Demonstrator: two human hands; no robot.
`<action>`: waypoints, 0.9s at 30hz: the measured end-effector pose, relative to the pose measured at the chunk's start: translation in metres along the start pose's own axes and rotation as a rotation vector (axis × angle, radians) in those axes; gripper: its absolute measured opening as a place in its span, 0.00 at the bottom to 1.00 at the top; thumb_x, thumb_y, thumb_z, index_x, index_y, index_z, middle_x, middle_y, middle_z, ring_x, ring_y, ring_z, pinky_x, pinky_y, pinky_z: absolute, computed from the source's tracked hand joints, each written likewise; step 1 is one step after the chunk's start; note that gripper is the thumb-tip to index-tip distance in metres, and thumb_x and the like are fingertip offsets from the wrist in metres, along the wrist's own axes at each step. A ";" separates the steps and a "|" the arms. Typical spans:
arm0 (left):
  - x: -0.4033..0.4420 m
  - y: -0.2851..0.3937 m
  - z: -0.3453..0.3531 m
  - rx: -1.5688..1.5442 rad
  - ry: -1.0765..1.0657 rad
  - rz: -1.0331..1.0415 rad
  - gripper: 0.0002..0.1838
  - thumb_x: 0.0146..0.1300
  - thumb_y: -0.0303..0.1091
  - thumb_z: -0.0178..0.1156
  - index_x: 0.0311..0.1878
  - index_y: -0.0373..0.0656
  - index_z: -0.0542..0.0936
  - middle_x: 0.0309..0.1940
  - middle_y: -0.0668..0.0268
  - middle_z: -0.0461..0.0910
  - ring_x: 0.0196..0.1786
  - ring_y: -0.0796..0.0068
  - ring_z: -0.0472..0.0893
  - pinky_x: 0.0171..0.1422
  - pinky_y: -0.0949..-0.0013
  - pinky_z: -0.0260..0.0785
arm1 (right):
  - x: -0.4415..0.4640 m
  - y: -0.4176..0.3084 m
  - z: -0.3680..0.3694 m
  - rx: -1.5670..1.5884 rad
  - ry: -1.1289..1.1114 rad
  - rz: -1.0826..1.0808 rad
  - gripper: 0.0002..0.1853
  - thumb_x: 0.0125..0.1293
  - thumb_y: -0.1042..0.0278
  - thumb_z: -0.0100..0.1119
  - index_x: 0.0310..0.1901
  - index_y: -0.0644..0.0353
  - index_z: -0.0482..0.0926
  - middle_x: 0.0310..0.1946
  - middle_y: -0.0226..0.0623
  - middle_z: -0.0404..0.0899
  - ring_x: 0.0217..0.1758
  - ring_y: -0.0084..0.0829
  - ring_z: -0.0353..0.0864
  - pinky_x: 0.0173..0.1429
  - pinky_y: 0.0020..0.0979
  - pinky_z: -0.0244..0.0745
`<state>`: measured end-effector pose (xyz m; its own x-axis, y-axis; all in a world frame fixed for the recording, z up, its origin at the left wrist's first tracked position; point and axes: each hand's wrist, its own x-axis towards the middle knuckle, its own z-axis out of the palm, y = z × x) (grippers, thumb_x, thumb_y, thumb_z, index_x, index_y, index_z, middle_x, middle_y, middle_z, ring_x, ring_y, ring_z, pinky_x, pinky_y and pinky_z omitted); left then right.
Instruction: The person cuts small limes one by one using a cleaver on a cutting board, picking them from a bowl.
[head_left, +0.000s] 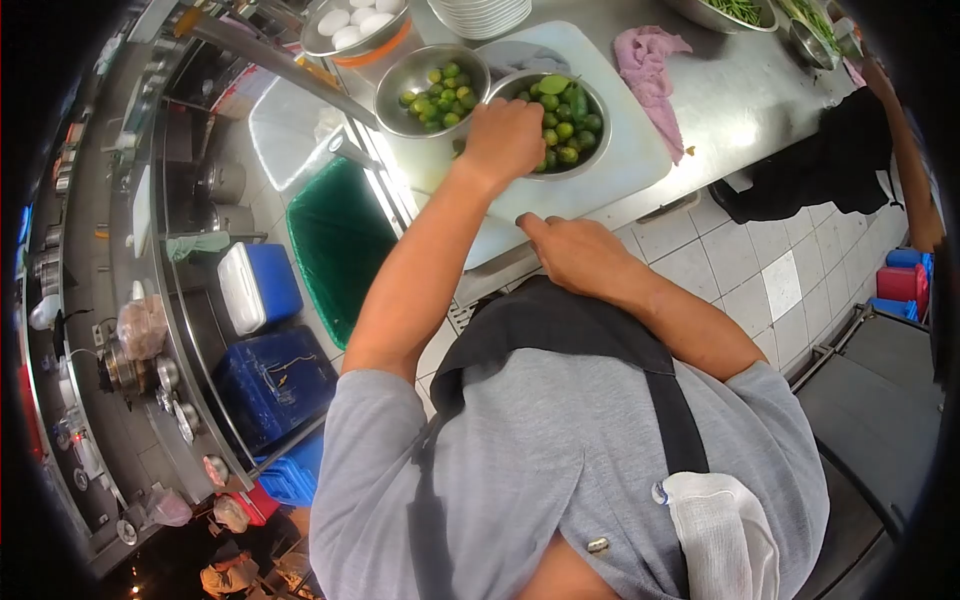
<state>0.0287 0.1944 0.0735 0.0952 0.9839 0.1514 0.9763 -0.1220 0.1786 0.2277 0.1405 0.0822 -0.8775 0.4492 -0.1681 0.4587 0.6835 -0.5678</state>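
Far left, down on the floor: blue cooler with a white lid, then a green-lined bin. White eggs sit up beyond, near the surface.

Next, left metal bowl, small limes inside, mostly green, some yellowish.

Left hand comes between the two bowls, over the near-left rim of the right metal bowl. Knuckles up, fingers bent down and out of sight; from here I can't tell whether they pinch a lime or just touch. Right bowl holds more limes, darker green, a loose leaf on top.

Handling, my guess: light, firm, round, smooth skin, likely to roll or slip; squeezed hard, could bruise. Best hold is thumb and fingertips across the widest part, one or a few from the top of the pile.

Right hand is by the near edge of the white cutting board, clear of the bowls, fingers loosely curled; can't tell if anything's inside.

Right of that, crumpled pink cloth on the board's edge and the surface, then cut greens in a bowl. Far right, another person's hand.
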 end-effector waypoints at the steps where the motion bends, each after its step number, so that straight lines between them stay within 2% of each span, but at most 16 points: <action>1: 0.002 -0.001 0.000 -0.014 -0.014 -0.003 0.16 0.60 0.37 0.74 0.49 0.42 0.86 0.43 0.55 0.87 0.50 0.48 0.85 0.56 0.47 0.75 | 0.000 0.001 0.001 0.002 0.003 -0.002 0.13 0.79 0.67 0.51 0.59 0.60 0.71 0.37 0.55 0.85 0.41 0.61 0.85 0.46 0.59 0.78; 4: 0.002 -0.008 0.002 -0.074 0.035 -0.017 0.08 0.60 0.30 0.65 0.42 0.42 0.85 0.42 0.57 0.87 0.49 0.49 0.84 0.56 0.46 0.73 | 0.000 0.004 0.005 0.008 0.011 -0.009 0.12 0.79 0.67 0.51 0.58 0.60 0.71 0.36 0.55 0.85 0.40 0.61 0.85 0.46 0.59 0.78; 7: -0.001 -0.013 0.007 -0.098 0.076 0.065 0.07 0.60 0.29 0.64 0.41 0.43 0.85 0.41 0.57 0.87 0.48 0.49 0.84 0.55 0.46 0.73 | 0.000 0.005 0.006 -0.005 0.019 -0.026 0.11 0.78 0.67 0.51 0.57 0.60 0.71 0.36 0.55 0.84 0.40 0.62 0.85 0.45 0.59 0.78; 10: 0.000 -0.013 0.012 -0.070 0.080 0.082 0.13 0.59 0.32 0.71 0.46 0.42 0.84 0.40 0.57 0.86 0.49 0.49 0.84 0.55 0.48 0.73 | 0.000 0.004 0.006 -0.025 0.030 -0.053 0.11 0.75 0.70 0.52 0.55 0.61 0.71 0.36 0.56 0.85 0.40 0.62 0.86 0.45 0.58 0.79; 13: 0.000 -0.011 0.010 -0.066 0.111 0.049 0.14 0.61 0.29 0.68 0.50 0.41 0.84 0.43 0.57 0.87 0.47 0.50 0.84 0.54 0.51 0.74 | 0.000 0.001 0.002 -0.048 0.032 -0.075 0.12 0.70 0.75 0.53 0.53 0.64 0.72 0.36 0.57 0.85 0.39 0.61 0.87 0.45 0.57 0.81; 16: -0.007 0.001 -0.010 -0.414 0.158 -0.176 0.14 0.66 0.27 0.64 0.54 0.41 0.84 0.46 0.58 0.87 0.45 0.58 0.86 0.52 0.58 0.76 | -0.001 0.000 -0.001 -0.055 0.016 -0.070 0.13 0.70 0.75 0.53 0.54 0.64 0.72 0.36 0.57 0.85 0.39 0.61 0.88 0.45 0.57 0.81; 19: -0.025 0.004 -0.041 -1.452 0.189 -0.495 0.15 0.71 0.28 0.61 0.59 0.40 0.83 0.49 0.57 0.87 0.44 0.66 0.86 0.51 0.64 0.78 | -0.004 -0.003 -0.003 -0.033 0.011 -0.059 0.14 0.72 0.74 0.53 0.57 0.64 0.72 0.37 0.59 0.86 0.40 0.61 0.88 0.46 0.57 0.81; 22: -0.060 -0.009 -0.057 -1.987 0.226 -0.411 0.16 0.74 0.29 0.59 0.62 0.40 0.81 0.48 0.55 0.87 0.46 0.69 0.86 0.53 0.65 0.80 | -0.008 -0.008 -0.009 0.057 -0.029 -0.059 0.16 0.74 0.71 0.55 0.60 0.64 0.73 0.40 0.60 0.86 0.42 0.62 0.87 0.48 0.59 0.80; 23: -0.072 -0.011 -0.060 -2.114 0.246 -0.378 0.16 0.74 0.28 0.57 0.62 0.40 0.80 0.48 0.52 0.86 0.47 0.65 0.86 0.55 0.62 0.80 | -0.010 -0.011 -0.011 0.103 -0.060 -0.064 0.16 0.75 0.69 0.55 0.60 0.64 0.73 0.40 0.61 0.86 0.43 0.63 0.87 0.50 0.60 0.79; 27: -0.111 -0.015 -0.060 -2.316 0.320 -0.357 0.15 0.72 0.23 0.55 0.60 0.39 0.77 0.53 0.48 0.84 0.49 0.61 0.86 0.56 0.60 0.81 | -0.002 -0.003 -0.011 0.166 -0.175 -0.037 0.17 0.76 0.66 0.58 0.61 0.61 0.73 0.42 0.60 0.87 0.47 0.65 0.85 0.53 0.62 0.77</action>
<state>-0.0086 0.0791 0.1127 -0.2059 0.9759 -0.0726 -0.8172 -0.1307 0.5614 0.2300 0.1439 0.0929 -0.9108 0.3090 -0.2739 0.4092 0.5871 -0.6985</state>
